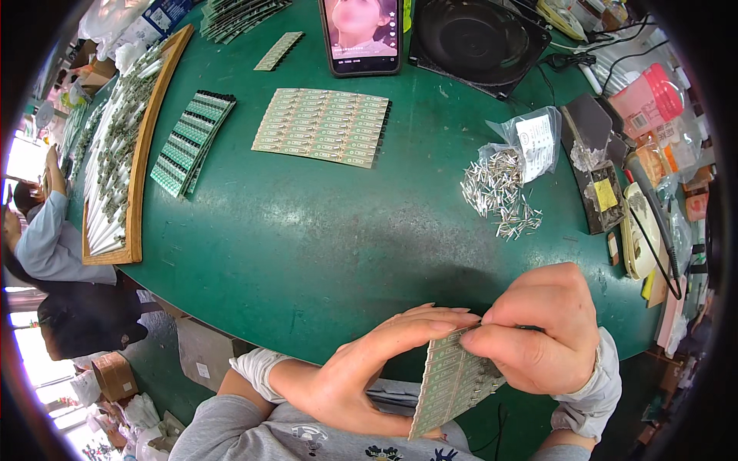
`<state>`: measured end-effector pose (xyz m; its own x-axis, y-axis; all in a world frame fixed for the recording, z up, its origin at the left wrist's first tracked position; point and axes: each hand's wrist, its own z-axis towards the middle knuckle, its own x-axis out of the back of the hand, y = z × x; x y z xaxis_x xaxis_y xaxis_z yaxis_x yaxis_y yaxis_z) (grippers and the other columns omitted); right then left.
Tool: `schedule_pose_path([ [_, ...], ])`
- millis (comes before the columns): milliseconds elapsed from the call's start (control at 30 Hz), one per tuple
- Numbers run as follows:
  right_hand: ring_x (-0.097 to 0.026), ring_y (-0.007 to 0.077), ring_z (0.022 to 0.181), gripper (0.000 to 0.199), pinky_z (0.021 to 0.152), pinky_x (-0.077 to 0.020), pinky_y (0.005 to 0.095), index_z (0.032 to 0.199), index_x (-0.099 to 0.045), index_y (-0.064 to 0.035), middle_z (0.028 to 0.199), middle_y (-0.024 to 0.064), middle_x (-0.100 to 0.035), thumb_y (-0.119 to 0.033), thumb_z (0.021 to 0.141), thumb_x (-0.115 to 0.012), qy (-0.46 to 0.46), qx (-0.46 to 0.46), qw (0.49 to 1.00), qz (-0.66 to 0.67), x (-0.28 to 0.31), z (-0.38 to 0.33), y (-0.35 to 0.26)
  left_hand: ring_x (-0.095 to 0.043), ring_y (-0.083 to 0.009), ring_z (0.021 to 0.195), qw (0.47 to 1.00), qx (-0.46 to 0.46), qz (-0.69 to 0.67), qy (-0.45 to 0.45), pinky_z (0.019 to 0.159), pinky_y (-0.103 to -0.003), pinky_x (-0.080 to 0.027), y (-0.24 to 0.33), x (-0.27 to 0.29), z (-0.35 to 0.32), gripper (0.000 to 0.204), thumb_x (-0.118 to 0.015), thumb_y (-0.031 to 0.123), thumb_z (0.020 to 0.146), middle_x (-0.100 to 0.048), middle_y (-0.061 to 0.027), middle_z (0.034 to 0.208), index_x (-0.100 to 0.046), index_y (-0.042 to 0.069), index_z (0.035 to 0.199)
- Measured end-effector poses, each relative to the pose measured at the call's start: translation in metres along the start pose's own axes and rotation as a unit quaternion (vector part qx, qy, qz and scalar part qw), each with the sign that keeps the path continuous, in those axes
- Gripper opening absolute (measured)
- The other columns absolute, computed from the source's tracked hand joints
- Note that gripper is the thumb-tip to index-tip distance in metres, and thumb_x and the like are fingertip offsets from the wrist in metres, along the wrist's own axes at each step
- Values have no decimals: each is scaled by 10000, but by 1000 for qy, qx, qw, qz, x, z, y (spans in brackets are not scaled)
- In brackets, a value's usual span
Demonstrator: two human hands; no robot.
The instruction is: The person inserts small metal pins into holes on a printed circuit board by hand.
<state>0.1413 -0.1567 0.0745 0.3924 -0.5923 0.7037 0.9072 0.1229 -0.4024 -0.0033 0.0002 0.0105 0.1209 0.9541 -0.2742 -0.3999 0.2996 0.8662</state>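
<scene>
Hands meet at the near edge of a round green table [323,253], both working one flat panel of small circuit boards [450,380]. The left hand [361,369] lies under and behind the panel, fingers straight and pressed together along its upper edge, thumb beneath. The right hand [542,330] pinches the panel's top corner between thumb and curled forefinger. The panel hangs tilted, below the table rim and over the person's lap.

Judging by the grip, the step in hand looks like flexing or snapping a strip off the panel along a scored line; the next move would call for a firm hold on both sides of that line and a short, even bend, so the thin board parts cleanly rather than cracking across.

The panel is a pale grey-green grid of repeated rectangles, matt, stiff and thin. A like panel [323,127] lies flat farther out on the table, with a darker green fanned stack of boards [188,142] to its left. A heap of small shiny metal pins [500,192] spills from a clear crinkled plastic bag [530,138] on the right. A wooden tray [138,154] at left holds white rod-shaped parts packed in rows. A smartphone [361,34] lies lit at the far side, beside a black square appliance with a round hollow [477,38]. The tabletop is smooth with a dull sheen.
</scene>
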Motion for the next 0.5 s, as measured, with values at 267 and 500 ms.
schedule_pose_path([
  [267, -588, 184, 730, 367, 582, -490, 268, 915, -717, -63, 925, 35, -631, -106, 552, -682, 28, 7, 1000, -5, -7, -12, 1, -422, -401, 1314, 1000, 1, -3, 2, 1080, -501, -342, 1, 1, 1, 946, -877, 103, 651, -428, -255, 1404, -330, -47, 1409],
  [500, -593, 180, 764, 352, 626, -494, 284, 974, -720, -67, 972, 36, -653, -109, 625, -692, -12, 26, 992, -119, 7, -13, 3, -413, -363, 1329, 999, 47, 14, 9, 1094, -479, -331, 3, 0, -6, 945, -877, 124, 656, -429, -223, 1417, -334, -44, 1411],
])
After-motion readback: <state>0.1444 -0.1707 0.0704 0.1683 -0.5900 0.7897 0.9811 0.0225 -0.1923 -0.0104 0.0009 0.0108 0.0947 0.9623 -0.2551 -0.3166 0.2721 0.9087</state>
